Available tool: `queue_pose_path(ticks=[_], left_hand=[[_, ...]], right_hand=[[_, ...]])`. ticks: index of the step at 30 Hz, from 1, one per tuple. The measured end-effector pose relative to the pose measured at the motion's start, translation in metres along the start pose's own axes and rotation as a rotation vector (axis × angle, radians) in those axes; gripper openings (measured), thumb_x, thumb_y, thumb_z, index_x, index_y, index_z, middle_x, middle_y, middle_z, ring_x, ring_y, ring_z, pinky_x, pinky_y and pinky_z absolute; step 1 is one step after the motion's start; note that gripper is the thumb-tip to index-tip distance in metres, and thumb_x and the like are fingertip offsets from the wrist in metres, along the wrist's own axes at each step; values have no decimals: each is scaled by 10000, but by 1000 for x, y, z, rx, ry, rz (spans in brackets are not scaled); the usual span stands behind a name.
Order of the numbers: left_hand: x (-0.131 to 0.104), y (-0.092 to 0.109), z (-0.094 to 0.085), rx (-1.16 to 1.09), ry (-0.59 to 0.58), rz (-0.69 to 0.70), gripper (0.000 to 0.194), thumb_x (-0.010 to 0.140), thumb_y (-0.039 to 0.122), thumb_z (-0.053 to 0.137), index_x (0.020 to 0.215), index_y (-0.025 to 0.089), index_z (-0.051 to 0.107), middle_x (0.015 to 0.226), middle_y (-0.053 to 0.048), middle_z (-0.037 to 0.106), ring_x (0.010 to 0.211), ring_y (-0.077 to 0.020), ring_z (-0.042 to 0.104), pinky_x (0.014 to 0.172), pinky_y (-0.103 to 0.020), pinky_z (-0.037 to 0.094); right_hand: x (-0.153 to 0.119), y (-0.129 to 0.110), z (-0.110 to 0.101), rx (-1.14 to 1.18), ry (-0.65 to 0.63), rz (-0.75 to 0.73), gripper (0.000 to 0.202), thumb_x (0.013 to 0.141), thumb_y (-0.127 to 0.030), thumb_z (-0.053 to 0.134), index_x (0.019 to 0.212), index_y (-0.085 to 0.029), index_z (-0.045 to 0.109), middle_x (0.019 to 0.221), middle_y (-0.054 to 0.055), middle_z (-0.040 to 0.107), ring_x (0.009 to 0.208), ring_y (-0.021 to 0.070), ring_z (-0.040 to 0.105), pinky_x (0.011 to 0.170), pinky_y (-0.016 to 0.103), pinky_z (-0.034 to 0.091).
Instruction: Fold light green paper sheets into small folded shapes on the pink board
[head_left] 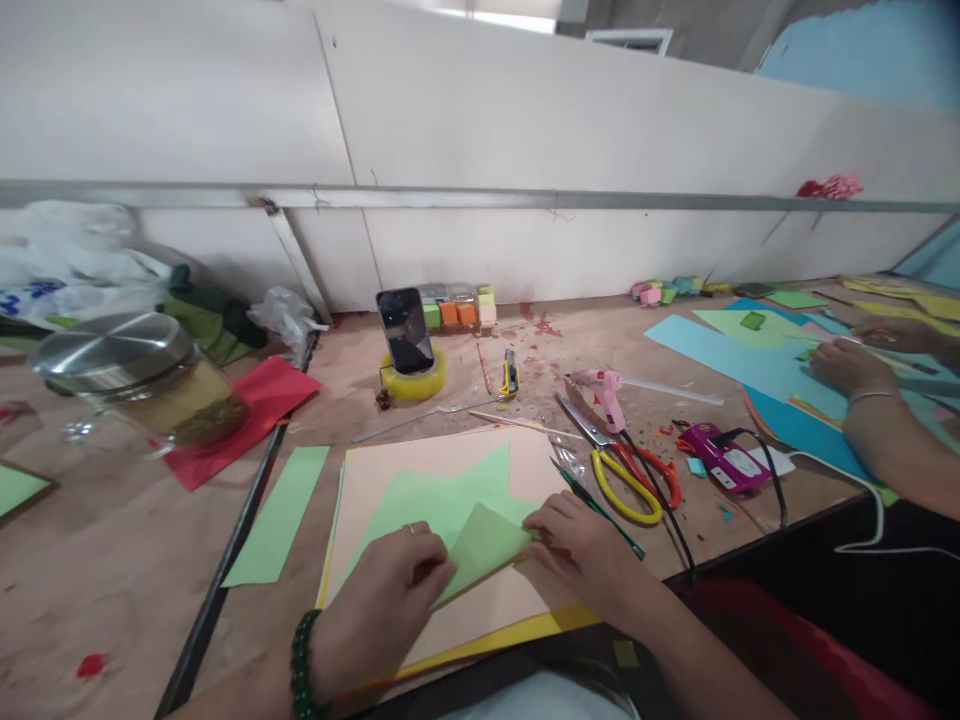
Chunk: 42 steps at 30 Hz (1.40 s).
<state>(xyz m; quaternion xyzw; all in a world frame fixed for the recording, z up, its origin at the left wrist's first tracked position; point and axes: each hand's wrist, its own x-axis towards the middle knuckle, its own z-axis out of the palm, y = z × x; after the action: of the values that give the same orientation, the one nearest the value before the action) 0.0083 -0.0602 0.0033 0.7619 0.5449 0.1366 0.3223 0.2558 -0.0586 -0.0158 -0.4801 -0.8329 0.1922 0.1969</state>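
Observation:
A light green sheet of paper (pixel 486 545), partly folded over, lies between my two hands on a stack of peach and yellow paper (pixel 480 632). My left hand (pixel 397 580), with a ring and a green bead bracelet, pinches its left side near the lower edge. At the right corner, the fingers of my right hand (pixel 566 540) are closed on the same paper. More light green paper (pixel 435 500) spreads out flat beneath and behind it. A dark green pen-like tool (pixel 600 510) rests just beyond my right hand.
Scissors (pixel 630 480), a pink glue gun (pixel 604 395) and a purple device (pixel 724 458) lie to the right. A phone (pixel 406 330) leans on a yellow tape roll (pixel 420 380). At left stands a glass jar (pixel 172 390). A co-worker's hands (pixel 855 370) handle paper at far right.

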Motion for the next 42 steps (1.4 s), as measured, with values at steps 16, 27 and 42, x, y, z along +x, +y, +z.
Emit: queue_pose_path(ticks=[16, 27, 42], left_hand=[[14, -14, -1, -292, 4, -178, 215, 617, 423, 451, 558, 217, 437, 547, 40, 412, 563, -145, 404, 550, -269, 313], [2, -14, -21, -39, 195, 31, 188, 744, 295, 592, 885, 192, 662, 826, -36, 631, 724, -192, 573, 685, -297, 447], [32, 13, -62, -288, -81, 91, 357, 745, 398, 537, 471, 180, 462, 473, 55, 306, 486, -97, 282, 473, -229, 217]], right_hand=[[77, -28, -19, 25, -318, 235, 355, 775, -422, 702, 1014, -171, 622, 811, 24, 624, 706, 170, 545, 607, 256, 368], [80, -22, -13, 243, -320, 176, 274, 767, -338, 632, 579, -158, 546, 541, -71, 383, 541, 87, 360, 496, 217, 252], [50, -28, -42, 440, 585, 131, 431, 784, -518, 678, 1106, -238, 617, 1118, 92, 664, 1022, 246, 608, 885, 389, 472]])
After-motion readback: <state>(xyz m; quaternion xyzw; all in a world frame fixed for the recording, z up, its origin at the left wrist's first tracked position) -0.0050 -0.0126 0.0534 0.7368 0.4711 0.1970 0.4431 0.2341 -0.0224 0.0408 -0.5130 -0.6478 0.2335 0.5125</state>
